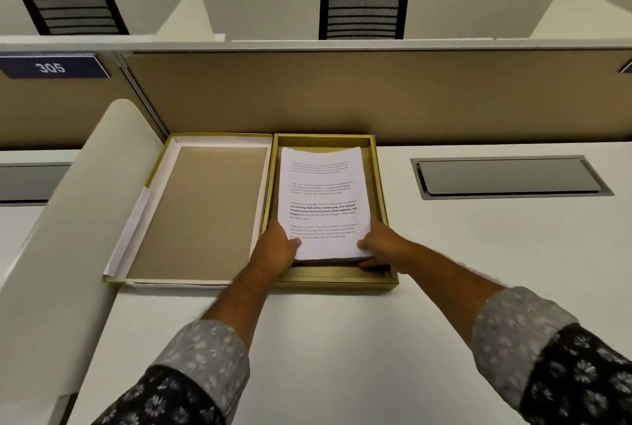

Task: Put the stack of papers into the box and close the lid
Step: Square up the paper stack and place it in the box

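Note:
A stack of printed white papers [323, 199] lies inside the open gold box [383, 206] on the white desk, its near end raised a little above the box floor. My left hand [277, 247] grips the stack's near left corner with the thumb on top. My right hand [379, 243] holds the near right corner the same way, fingers underneath. The box's lid [201, 212] lies upside down right beside the box on its left, showing a tan inside and white rim.
A tan partition wall [342, 93] stands right behind the box and lid. A curved white divider [68, 206] rises on the left of the lid. A grey cable hatch [509, 176] is set into the desk to the right. Two black chairs show beyond the partition.

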The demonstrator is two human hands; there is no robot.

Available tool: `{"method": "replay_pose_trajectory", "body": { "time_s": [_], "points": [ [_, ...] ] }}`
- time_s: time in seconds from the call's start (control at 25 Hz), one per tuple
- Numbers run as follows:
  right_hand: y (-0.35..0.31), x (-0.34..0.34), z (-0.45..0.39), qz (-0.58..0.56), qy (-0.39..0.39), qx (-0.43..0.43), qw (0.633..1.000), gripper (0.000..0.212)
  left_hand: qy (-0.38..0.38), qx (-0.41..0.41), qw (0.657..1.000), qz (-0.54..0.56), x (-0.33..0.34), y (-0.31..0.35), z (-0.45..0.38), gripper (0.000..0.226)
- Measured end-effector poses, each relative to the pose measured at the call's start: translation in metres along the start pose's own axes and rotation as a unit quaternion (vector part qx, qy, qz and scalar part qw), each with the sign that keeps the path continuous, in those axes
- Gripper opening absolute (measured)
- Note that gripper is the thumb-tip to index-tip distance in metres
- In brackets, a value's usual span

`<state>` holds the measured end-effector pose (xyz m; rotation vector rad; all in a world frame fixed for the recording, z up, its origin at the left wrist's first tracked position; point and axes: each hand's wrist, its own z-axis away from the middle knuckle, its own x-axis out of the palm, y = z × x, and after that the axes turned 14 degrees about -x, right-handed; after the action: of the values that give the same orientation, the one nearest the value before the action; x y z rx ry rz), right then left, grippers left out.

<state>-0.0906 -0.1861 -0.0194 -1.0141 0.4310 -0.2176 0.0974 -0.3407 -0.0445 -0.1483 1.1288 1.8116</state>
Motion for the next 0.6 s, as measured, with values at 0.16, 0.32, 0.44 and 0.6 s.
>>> {"method": "replay_pose_trajectory", "body": {
  "time_s": [0.16,0.32,0.44,0.6],
  "points": [
    [0.001,-0.003,-0.003,0.016,-0.004,0.025,1.0,0.069,0.028,0.043,0.998,0.038,0.012,-0.003,0.007,0.069],
    [-0.004,-0.006,-0.004,0.105,-0.009,0.043,0.994,0.06,0.083,0.043,0.996,-0.009,0.019,-0.003,0.023,0.081],
    [-0.01,-0.014,0.0,0.307,-0.009,-0.012,0.952,0.033,0.151,0.08,0.979,-0.109,0.01,-0.006,0.037,0.081],
    [-0.005,-0.009,0.02,0.394,0.096,-0.084,0.91,0.029,0.274,0.074,0.956,-0.069,-0.017,-0.033,0.061,0.058]
  ]
}}
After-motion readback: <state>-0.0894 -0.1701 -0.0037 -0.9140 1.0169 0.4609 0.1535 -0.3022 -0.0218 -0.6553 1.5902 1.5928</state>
